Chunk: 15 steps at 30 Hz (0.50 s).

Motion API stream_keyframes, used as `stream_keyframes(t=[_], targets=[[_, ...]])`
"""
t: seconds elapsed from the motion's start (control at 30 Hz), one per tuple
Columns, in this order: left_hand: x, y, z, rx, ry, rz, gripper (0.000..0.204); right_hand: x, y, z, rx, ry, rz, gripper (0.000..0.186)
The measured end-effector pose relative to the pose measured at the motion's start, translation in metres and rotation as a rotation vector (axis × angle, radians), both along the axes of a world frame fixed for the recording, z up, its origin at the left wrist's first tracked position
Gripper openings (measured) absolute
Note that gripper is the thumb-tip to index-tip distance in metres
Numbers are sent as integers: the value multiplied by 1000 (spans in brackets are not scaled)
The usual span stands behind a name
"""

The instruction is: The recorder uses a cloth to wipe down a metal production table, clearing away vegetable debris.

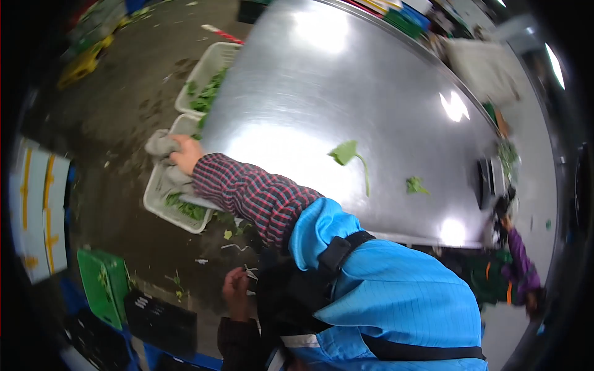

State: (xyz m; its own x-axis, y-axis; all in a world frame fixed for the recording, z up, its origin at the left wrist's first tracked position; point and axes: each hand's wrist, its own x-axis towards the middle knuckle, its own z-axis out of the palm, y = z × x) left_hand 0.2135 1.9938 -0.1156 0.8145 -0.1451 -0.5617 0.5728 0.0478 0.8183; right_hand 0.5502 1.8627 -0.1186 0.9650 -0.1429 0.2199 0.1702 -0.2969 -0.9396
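Observation:
My right arm, in a plaid sleeve, reaches leftward along the metal table's near left edge. My right hand (187, 153) is closed on a bunched grey cloth (163, 143), part of which hangs below the fingers. Under it stands a pale plastic basket (150, 199) holding green leaves. Low in the view, my left hand (235, 289) hangs beside my body with its fingers loosely bent; I see nothing held in it. Thin white strips (249, 272) show close to its fingertips. On the metal table (278, 80) lie a leaf with a long stem (344, 152) and a smaller leaf (416, 185).
Another pale basket (183, 99) with greens stands farther along the table's left side. A green crate (102, 285) and a black crate (162, 324) are at the lower left, near white boxes (38, 210). At the far right, a person in a purple sleeve (523, 260) reaches toward the table.

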Motion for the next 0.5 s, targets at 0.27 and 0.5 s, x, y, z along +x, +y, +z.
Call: stream_keyframes(t=[0.27,0.5], targets=[[78,2,4,14,-60,-85,27,-198,-187,137,694,52,187,61],[101,-88,-3,59,42,7,35,-409,-469,172,-183,70,-515,70]])
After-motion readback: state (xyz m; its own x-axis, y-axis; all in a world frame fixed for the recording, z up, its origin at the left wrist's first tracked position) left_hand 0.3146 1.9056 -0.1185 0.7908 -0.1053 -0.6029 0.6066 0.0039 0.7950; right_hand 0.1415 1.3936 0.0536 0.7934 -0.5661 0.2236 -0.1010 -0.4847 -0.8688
